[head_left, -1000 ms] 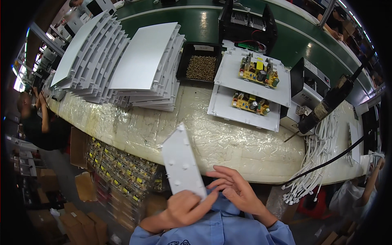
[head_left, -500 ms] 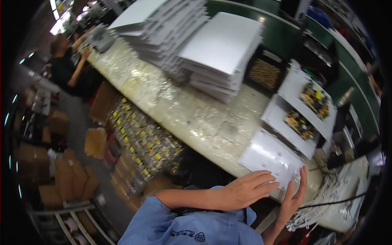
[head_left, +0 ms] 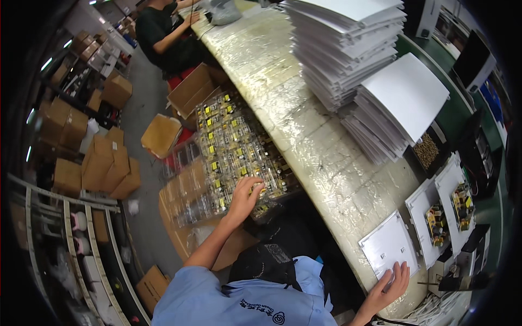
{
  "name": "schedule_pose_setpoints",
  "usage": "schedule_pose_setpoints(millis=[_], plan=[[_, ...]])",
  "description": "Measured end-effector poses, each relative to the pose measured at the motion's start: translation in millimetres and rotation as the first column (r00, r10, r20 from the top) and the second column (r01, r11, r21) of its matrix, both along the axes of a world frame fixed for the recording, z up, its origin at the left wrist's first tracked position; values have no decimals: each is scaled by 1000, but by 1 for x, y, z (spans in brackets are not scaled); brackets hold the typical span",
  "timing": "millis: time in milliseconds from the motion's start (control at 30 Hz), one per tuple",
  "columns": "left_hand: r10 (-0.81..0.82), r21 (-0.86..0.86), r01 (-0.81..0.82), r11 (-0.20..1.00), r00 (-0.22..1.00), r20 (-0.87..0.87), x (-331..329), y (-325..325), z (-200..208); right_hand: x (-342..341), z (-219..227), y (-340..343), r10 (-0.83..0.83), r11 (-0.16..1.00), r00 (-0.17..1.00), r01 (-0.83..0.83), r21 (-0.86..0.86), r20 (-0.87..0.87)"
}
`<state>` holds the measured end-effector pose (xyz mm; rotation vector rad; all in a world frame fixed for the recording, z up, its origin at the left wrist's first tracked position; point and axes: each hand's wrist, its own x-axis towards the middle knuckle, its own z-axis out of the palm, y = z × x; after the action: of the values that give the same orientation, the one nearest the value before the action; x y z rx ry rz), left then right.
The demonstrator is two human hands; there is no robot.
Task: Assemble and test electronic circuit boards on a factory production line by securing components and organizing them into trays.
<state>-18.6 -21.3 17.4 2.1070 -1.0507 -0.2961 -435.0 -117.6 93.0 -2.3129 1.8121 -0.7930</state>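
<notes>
My left hand (head_left: 244, 200) is over a tray of circuit boards (head_left: 231, 146) at the left of the bench. Its fingers are curved, with a gap to the thumb, at the tray's near right part; no board is seen lifted in it. The boards carry yellow-topped parts and sit in clear plastic. My right hand (head_left: 392, 285) rests with fingers stretched on the near edge of a flat white panel (head_left: 380, 239), on the bench's right side. Beyond that panel, two white panels (head_left: 417, 209) lean together, each bearing a circuit board (head_left: 436, 225).
Tall stacks of white panels (head_left: 405, 92) stand on the plastic-covered bench (head_left: 293, 117). A black bin of small brass-coloured parts (head_left: 427, 151) sits behind them. White cables (head_left: 435, 309) lie at the near right. A person (head_left: 163, 35) works at the far left, near cardboard boxes (head_left: 190, 89).
My left hand has moved from the white panel leftward to the tray of boards. My right hand has come down onto the panel's near edge. The view has turned to the left.
</notes>
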Motion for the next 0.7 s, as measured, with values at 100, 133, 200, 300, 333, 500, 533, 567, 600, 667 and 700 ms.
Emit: schedule_pose_setpoints(millis=[100,133,200,300,333,500,533,567,600,667,700], plan=[[-41,-80,46,996,997,68,-1,-16,-9,-1,-2,-1,19,999,1000,-20,-39,-4],[-115,-127,132,983,984,135,-1,-24,-10,0,-2,-1,25,999,1000,-25,-37,6],[-157,-108,178,978,972,175,1,-40,-21,-1,-2,-2,31,999,999,-31,-42,7],[-139,-36,154,987,955,264,3,-53,-34,1,-4,-2,33,999,999,-33,-29,-9],[-72,11,72,997,948,311,4,-55,-37,3,-5,-2,43,999,999,-43,-17,10],[-164,168,113,979,927,336,3,-73,-39,-1,-1,2,-12,999,1000,11,-39,-20],[-179,169,128,977,926,332,6,-74,-38,0,-1,1,-8,999,1000,8,-39,-2],[-206,198,144,970,917,341,7,-76,-34,1,0,1,-13,999,1000,14,-38,13],[-231,225,157,962,907,352,9,-77,-31,2,1,1,-35,999,999,36,-36,7],[-247,151,197,969,823,511,13,-72,-37,4,2,0,-13,999,1000,13,-38,-5],[-280,161,230,960,831,480,21,-68,-39,5,0,-1,-1,999,1000,2,-44,7]])
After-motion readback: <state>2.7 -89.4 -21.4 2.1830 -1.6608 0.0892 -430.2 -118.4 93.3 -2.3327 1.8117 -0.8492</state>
